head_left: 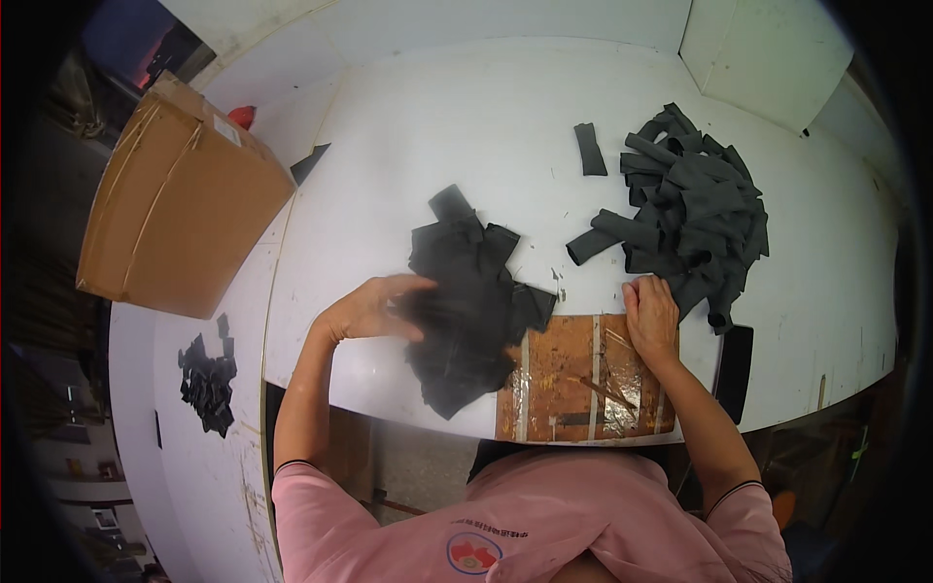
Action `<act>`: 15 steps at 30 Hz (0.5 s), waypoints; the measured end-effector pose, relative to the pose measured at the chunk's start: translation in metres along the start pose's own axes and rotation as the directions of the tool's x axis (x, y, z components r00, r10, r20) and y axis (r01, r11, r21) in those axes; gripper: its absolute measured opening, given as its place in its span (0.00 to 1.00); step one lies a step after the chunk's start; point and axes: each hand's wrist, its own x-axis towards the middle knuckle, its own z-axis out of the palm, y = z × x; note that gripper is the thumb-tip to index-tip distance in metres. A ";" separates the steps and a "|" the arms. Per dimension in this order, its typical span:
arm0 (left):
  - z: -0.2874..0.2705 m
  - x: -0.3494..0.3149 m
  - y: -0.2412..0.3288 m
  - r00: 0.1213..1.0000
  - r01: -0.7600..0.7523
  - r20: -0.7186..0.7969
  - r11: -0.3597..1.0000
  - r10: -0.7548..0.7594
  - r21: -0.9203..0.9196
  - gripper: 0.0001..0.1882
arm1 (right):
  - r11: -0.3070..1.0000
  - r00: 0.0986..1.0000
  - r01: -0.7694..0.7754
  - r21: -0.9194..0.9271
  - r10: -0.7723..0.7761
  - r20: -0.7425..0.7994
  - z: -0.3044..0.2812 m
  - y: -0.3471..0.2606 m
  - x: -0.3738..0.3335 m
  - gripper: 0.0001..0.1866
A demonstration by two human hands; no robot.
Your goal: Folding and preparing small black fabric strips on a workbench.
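Observation:
My left hand [381,306] is at the left side of a loose heap of flat dark grey fabric pieces [466,301]. Its thumb and fingers are spread, with nothing plainly gripped, and the heap's near part is smeared by motion. Over the far right of a tape-covered brown board [559,364], my right hand [651,309] has its fingers bent together. The fingertips touch the lower left edge of a bigger pile of dark grey fabric tubes [705,199]. Whether a piece is pinched there cannot be made out.
A single fabric piece [590,150] lies left of the tube pile. A tall cardboard box [185,204] stands at the far left, with a small dark fabric heap [207,379] nearer me. A black flat object [734,374] lies by the table's right front edge.

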 end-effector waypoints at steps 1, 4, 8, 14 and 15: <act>-0.004 0.007 -0.004 0.998 -0.032 0.051 0.999 0.033 -0.015 0.35 | 1.000 1.000 -0.015 -0.014 0.015 -0.001 -0.002 0.000 0.001 0.08; -0.023 0.031 -0.028 0.998 -0.033 0.043 0.954 0.048 -0.297 0.28 | 0.997 0.998 -0.068 -0.035 0.069 0.004 -0.005 -0.002 0.002 0.08; -0.064 0.072 -0.091 0.802 0.192 -0.587 0.978 -0.108 0.082 0.20 | 0.997 0.998 -0.058 -0.042 0.060 0.031 -0.009 -0.005 0.008 0.07; -0.141 0.106 -0.205 0.512 0.617 -0.854 0.655 0.087 0.437 0.29 | 0.996 0.993 -0.077 -0.036 0.080 0.083 -0.004 -0.010 0.014 0.08; -0.161 0.106 -0.224 0.502 0.601 -0.845 0.629 0.183 0.493 0.31 | 0.994 0.993 -0.098 -0.041 0.100 0.057 -0.010 -0.010 0.013 0.08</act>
